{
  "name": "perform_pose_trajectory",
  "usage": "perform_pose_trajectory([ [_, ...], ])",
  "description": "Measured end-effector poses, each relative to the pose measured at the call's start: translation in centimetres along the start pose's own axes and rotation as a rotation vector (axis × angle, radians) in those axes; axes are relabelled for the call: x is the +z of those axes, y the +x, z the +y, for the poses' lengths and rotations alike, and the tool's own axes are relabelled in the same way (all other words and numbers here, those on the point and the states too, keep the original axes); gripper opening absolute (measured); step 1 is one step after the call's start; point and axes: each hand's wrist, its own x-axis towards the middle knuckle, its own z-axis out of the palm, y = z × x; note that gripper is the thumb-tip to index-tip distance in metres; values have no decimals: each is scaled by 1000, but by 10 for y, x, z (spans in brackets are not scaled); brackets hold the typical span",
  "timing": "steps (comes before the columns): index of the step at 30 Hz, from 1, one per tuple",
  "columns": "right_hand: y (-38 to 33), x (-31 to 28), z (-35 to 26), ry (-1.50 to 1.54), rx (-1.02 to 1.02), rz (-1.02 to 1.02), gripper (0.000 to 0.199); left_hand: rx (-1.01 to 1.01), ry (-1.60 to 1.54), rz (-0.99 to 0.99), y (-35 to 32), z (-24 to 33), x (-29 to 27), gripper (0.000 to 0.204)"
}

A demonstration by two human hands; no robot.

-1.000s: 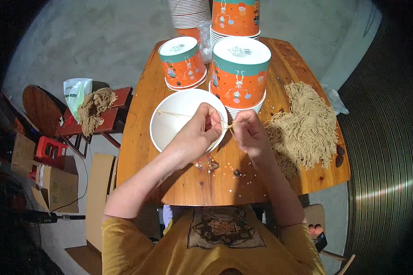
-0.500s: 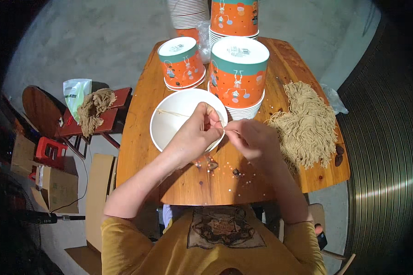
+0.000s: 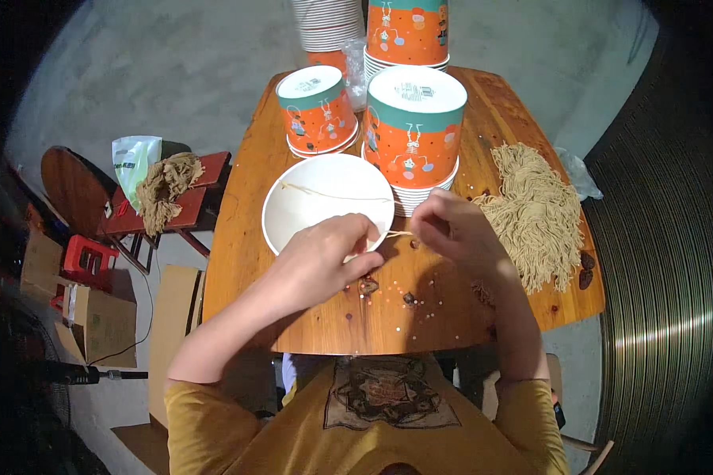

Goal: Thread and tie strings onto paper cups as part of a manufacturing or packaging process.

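A white paper bucket (image 3: pixel 291 222) sits mouth-up on the wooden table, with a thin beige string (image 3: pixel 297 189) trailing across its inside toward the right rim. My left hand (image 3: pixel 321 257) reaches over the near rim, thumb apart from the curled fingers, whose tips are partly hidden. Just right of the bucket, my right hand (image 3: pixel 455 233) is closed in a pinch, apparently on the string. A short beige strand (image 3: pixel 400 233) shows between the two hands. Small dark lumps (image 3: pixel 368 286) and tiny pale beads lie on the table near my hands.
Orange-and-green paper buckets (image 3: pixel 414 146) stand upside down in stacks behind the bowl-like one. A heap of beige strings (image 3: pixel 535 218) covers the table's right side, beside dark lumps (image 3: pixel 586 269). To the left, a red bench (image 3: pixel 202 190) holds a plastic bag (image 3: pixel 135 162) and a beige bundle (image 3: pixel 166 190).
My hands have moved apart from where they met over the bucket's right rim. The left one has shifted down and left, its thumb spreading; the right one has risen slightly.
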Motion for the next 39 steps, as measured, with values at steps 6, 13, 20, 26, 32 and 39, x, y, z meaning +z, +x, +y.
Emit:
perform_pose_trajectory([
  [6,22,15,-11,119,-30,-27,8,204,414,135,-28,-9,-24,19],
  [13,48,39,-15,-168,-420,48,8,196,513,232,-44,-39,-33,23],
  [20,73,58,-25,-48,-394,11,7,23,-76,434,-30,-40,-6,19],
  [26,76,71,-17,-94,-442,139,7,-12,-66,527,-18,-46,10,16],
  [32,74,77,-20,-198,-381,277,9,148,123,552,-29,-50,10,11],
  [39,74,71,-24,-319,-399,358,13,341,207,463,-46,-71,-6,17],
])
